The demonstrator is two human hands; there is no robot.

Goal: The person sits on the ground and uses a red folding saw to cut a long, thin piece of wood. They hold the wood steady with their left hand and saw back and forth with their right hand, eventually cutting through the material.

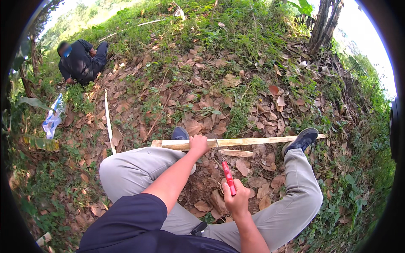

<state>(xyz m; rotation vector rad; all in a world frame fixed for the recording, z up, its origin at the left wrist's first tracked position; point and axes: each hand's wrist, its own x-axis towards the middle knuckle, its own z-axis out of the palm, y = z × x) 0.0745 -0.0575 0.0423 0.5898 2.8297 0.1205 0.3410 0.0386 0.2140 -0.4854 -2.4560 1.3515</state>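
Brown leaves (pixel 231 81) all over the ground (pixel 192 188)

The ground is brown dirt, and big dry leaves cover lots of it. Some are curled up. Green plants (pixel 238 120) grow up between the leaves, and they are thick at the top and on the right side. A blue and white plastic bag (pixel 52 120) lies on the left. A long, pale stick (pixel 108 118) lies between the bag and the middle. A short piece of wood (pixel 236 153) lies on the leaves near the middle. Far off, at the top left, a thin, pale pole (pixel 149 22) lies in the green.
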